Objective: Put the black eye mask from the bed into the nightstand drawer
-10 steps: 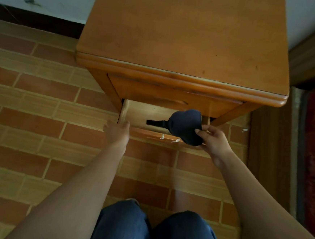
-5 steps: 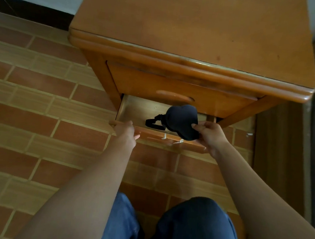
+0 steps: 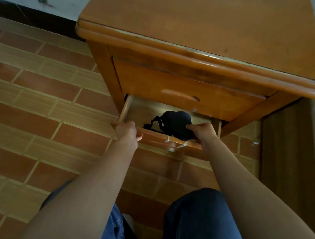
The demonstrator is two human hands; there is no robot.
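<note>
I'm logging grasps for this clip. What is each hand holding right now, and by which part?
The right hand pinches the black eye mask at its right end, over the open drawer. The left hand grips the drawer's front edge.

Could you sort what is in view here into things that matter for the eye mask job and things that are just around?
In play: black eye mask, open lower drawer, left hand, right hand.
Bystanders: closed upper drawer, nightstand top, tiled floor.

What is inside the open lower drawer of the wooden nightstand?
A black eye mask with its strap, held by the right hand, over bare pale wooden drawer floor. The drawer's back is hidden.
</note>
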